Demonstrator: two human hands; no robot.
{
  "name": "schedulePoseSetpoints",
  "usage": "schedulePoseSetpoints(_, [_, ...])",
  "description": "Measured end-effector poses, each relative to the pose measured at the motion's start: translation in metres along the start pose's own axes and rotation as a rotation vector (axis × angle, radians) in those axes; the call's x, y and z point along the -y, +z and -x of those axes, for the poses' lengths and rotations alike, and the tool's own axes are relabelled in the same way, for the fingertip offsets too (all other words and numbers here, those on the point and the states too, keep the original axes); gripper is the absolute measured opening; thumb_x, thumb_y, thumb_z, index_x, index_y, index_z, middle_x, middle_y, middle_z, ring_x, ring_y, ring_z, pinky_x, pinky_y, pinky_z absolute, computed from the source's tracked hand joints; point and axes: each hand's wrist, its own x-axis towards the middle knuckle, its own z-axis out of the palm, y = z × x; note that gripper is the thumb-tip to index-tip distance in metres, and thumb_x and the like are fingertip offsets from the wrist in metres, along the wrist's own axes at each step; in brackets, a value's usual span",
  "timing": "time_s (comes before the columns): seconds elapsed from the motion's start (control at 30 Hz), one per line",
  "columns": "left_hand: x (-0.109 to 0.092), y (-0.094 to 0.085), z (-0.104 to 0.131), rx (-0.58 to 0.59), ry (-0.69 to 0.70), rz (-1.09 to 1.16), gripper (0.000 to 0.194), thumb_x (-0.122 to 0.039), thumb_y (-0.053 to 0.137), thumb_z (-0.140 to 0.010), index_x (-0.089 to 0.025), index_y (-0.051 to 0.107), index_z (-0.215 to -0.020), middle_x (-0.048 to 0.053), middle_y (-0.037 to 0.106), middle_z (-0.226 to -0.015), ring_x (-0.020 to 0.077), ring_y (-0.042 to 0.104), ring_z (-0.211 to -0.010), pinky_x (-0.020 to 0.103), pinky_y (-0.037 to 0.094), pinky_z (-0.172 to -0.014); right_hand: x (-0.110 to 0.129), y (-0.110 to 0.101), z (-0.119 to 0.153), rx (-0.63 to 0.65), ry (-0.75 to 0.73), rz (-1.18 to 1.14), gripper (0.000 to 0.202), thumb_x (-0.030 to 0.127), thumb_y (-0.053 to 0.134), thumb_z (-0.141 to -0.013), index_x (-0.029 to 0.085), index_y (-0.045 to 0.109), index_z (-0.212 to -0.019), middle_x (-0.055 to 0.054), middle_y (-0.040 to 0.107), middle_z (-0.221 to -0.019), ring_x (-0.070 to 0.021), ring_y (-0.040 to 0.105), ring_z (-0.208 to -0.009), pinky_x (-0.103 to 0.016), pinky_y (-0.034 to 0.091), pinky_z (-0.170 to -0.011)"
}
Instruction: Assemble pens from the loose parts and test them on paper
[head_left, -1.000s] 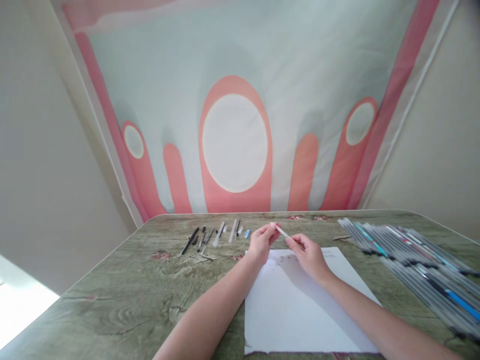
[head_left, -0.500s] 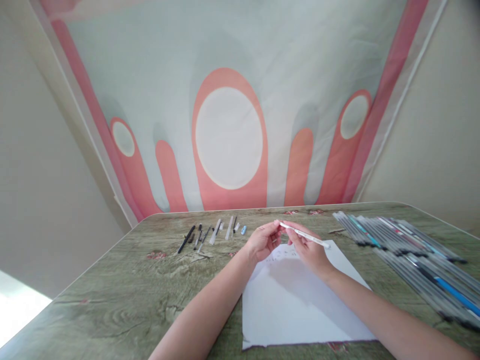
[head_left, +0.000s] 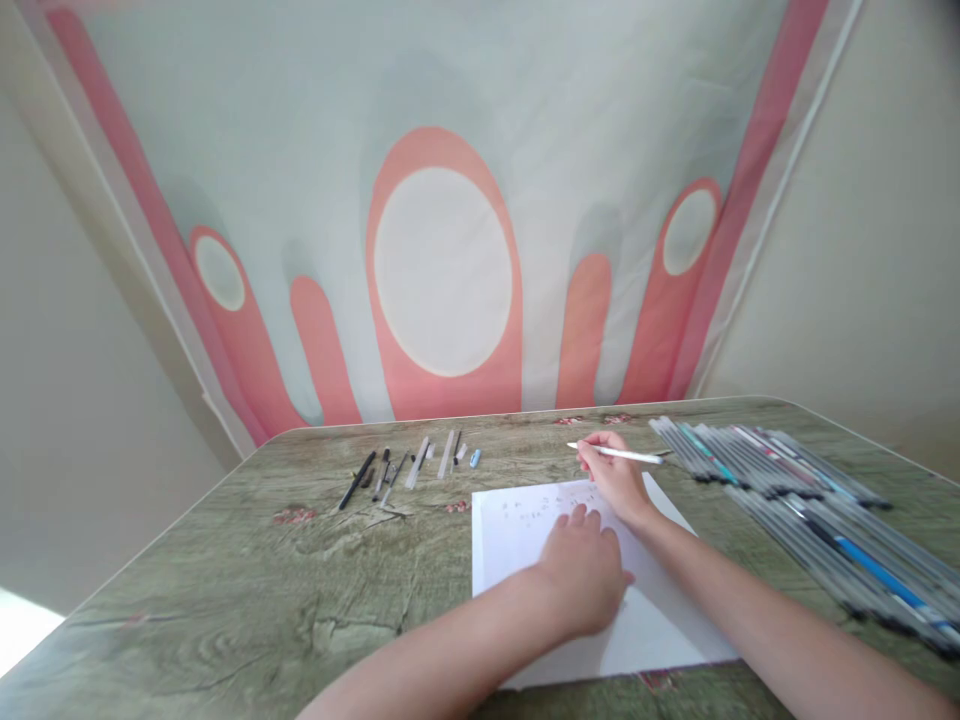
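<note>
My right hand grips a slim white pen between thumb and fingers, its tip pointing left. It hovers near the far right part of a white sheet of paper. Small dark handwriting runs along the paper's upper part. My left hand lies on the middle of the sheet with the palm down, fingers extended toward the writing. Part of the paper is hidden beneath both hands and the right forearm.
Many grey pens with dark ends lie in rows on the right, among them a blue pen. Pen parts, including a black pen, clear tubes and a small light blue piece, lie farther left on the wood-patterned table.
My left hand has let go of the pen's end and moved down onto the paper. The right hand keeps the pen and has shifted slightly right. The view has turned a little.
</note>
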Motion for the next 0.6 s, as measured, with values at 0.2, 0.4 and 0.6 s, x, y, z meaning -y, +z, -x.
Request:
schedulePoseSetpoints(0.2, [-0.009, 0.033, -0.008, -0.027, -0.149, -0.199, 0.059, -0.044, 0.036, -0.083, -0.003, 0.039, -0.126, 0.024, 0.034, -0.132, 0.0333, 0.031, -0.122, 0.047, 0.032, -0.093, -0.005, 0.001, -0.002, 0.153, 0.025, 0.023, 0.02, 0.035, 0.055, -0.069, 0.018, 0.053, -0.078, 0.0, 0.057, -0.061, -0.0105, 0.05, -0.047, -0.022, 0.042, -0.044])
schedulePoseSetpoints(0.4, [-0.006, 0.044, -0.013, -0.076, -0.18, -0.235, 0.059, -0.045, 0.035, -0.083, -0.005, 0.04, -0.126, 0.023, 0.037, -0.131, 0.0342, 0.033, -0.12, 0.047, 0.033, -0.091, -0.008, 0.004, -0.005, 0.229, 0.075, 0.03, 0.017, 0.035, 0.05, -0.073, 0.018, 0.051, -0.077, -0.002, 0.062, -0.065, -0.0131, 0.057, -0.055, -0.023, 0.045, -0.046])
schedulePoseSetpoints(0.6, [-0.004, 0.041, -0.013, -0.068, -0.141, -0.258, 0.06, -0.047, 0.03, -0.084, -0.006, 0.039, -0.127, 0.023, 0.038, -0.13, 0.0337, 0.034, -0.119, 0.047, 0.033, -0.089, -0.005, -0.003, -0.009, 0.29, 0.066, 0.115, 0.016, 0.034, 0.052, -0.071, 0.019, 0.05, -0.068, 0.001, 0.059, -0.053, -0.0114, 0.052, -0.043, -0.022, 0.041, -0.04])
